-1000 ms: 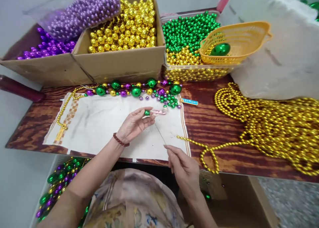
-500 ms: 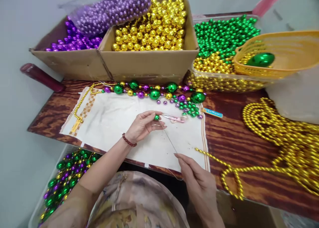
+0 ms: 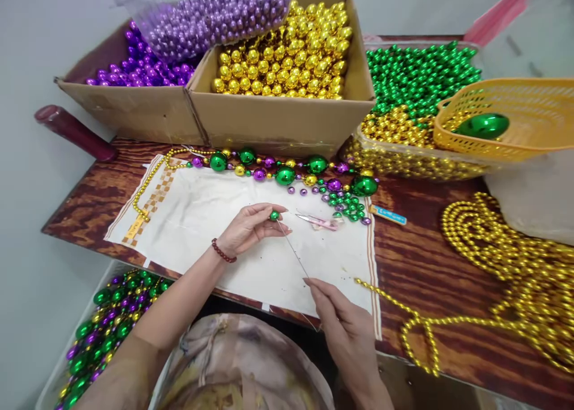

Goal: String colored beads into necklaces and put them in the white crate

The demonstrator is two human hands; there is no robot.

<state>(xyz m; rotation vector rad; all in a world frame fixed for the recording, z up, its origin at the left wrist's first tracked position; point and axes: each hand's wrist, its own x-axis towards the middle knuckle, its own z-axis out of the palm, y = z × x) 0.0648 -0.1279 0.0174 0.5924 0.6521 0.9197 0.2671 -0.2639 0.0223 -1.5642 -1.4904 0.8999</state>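
Observation:
Between the thumb and fingers of my left hand (image 3: 251, 226) is a small green bead (image 3: 274, 216). My right hand (image 3: 343, 317) is closed, thumb against forefinger, on a long thin needle (image 3: 293, 251) whose far end reaches up to the bead. I cannot tell whether its tip is inside the hole. A fine thread hangs from near my right hand toward the table edge. Pink-handled scissors (image 3: 320, 222) lie on the white cloth (image 3: 192, 213) just right of my left fingers. Beyond them sit several loose small green beads (image 3: 352, 207) and purple beads.
Strung beads (image 3: 285, 176) lie along the cloth's back edge. Behind stand cardboard boxes (image 3: 278, 120) of gold and purple beads. An orange basket (image 3: 502, 150) rests on a tub of green and gold beads. Gold bead strands (image 3: 484, 254) cover the right side. A bin of strung beads (image 3: 112, 314) stands lower left.
The view has shifted slightly. My left hand, with the green bead, has moved a little left, away from the scissors. My right hand still holds the needle at the bead.

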